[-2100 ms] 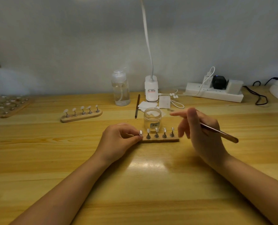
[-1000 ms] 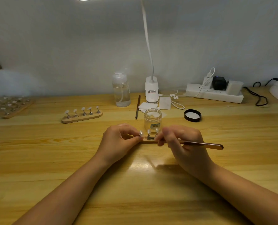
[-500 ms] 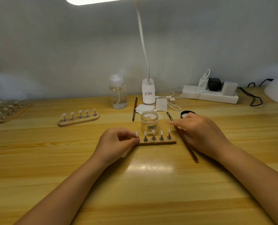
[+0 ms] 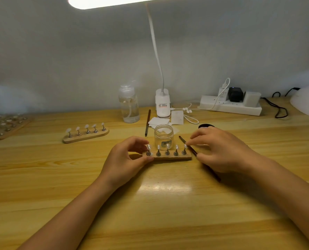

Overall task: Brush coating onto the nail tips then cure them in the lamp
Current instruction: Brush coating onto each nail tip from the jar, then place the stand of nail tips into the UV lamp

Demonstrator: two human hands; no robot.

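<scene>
The left hand pinches the left end of the wooden holder of five nail tips, just in front of the open jar. The right hand, fingers loosely curled, rests over the brush lying right of the holder; whether its grip has closed on it, I cannot tell. Brushing looks unfinished, and curing remains.

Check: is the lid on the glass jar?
No. The glass jar stands open behind the wooden nail-tip stand; its black lid lies apart on the table.
</scene>
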